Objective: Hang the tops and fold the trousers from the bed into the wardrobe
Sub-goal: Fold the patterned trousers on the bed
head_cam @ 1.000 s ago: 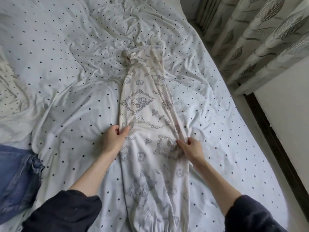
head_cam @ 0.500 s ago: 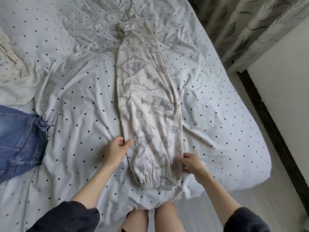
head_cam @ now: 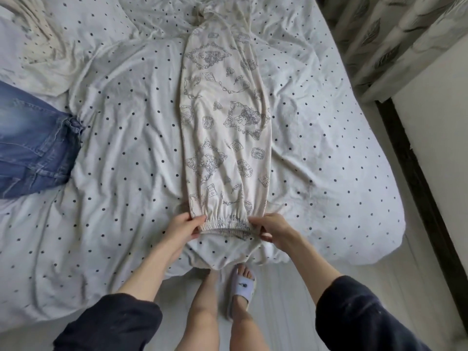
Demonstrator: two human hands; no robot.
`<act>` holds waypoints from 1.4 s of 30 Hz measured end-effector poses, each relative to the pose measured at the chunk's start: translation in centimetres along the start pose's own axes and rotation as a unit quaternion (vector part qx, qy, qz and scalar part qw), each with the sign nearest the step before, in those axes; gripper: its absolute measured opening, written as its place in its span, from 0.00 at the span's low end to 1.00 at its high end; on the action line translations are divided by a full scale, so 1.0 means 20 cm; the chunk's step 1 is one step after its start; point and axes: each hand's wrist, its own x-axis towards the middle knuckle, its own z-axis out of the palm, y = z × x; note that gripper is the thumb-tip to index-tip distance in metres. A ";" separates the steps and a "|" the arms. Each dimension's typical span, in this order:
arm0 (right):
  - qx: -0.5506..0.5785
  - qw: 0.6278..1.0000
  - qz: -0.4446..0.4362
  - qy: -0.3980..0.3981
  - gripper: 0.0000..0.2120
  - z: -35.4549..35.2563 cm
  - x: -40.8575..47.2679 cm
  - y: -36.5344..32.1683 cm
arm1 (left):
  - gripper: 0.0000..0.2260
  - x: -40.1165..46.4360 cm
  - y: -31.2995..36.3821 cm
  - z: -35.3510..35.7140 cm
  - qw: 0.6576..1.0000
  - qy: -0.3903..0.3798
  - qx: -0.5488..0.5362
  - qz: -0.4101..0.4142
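On the dotted bed (head_cam: 121, 138) the printed trousers (head_cam: 225, 127) lie lengthwise; left hand (head_cam: 183, 226) and right hand (head_cam: 272, 228) pinch the near cuff. Lift both corners evenly and carry them far, keeping edges aligned

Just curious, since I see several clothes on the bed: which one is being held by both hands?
The cream printed trousers, laid lengthwise mid-bed; the left hand and right hand grip their elastic cuff. The blue jeans lie untouched at the left.
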 end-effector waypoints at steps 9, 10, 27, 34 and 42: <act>0.023 0.999 0.012 -0.039 0.06 0.01 -0.21 0.07 | 0.06 -0.23 -0.01 -0.06 0.998 -0.002 -0.045 -0.054; 0.021 0.999 0.013 -0.039 0.06 0.00 -0.23 0.08 | 0.05 -0.25 -0.03 -0.08 0.997 -0.012 -0.045 -0.063; 0.030 0.998 -0.035 0.045 0.09 -0.15 -0.58 -0.80 | 0.06 -0.37 0.87 -0.01 0.994 -0.060 -0.056 -0.076; 0.049 0.986 -0.139 0.081 0.15 -0.15 -0.37 -1.35 | 0.16 0.02 1.39 -0.03 0.999 -0.019 -0.041 0.001; -0.110 0.976 -0.044 0.180 0.11 -0.23 0.03 -1.02 | 0.04 0.26 0.99 -0.07 0.994 0.055 0.077 -0.060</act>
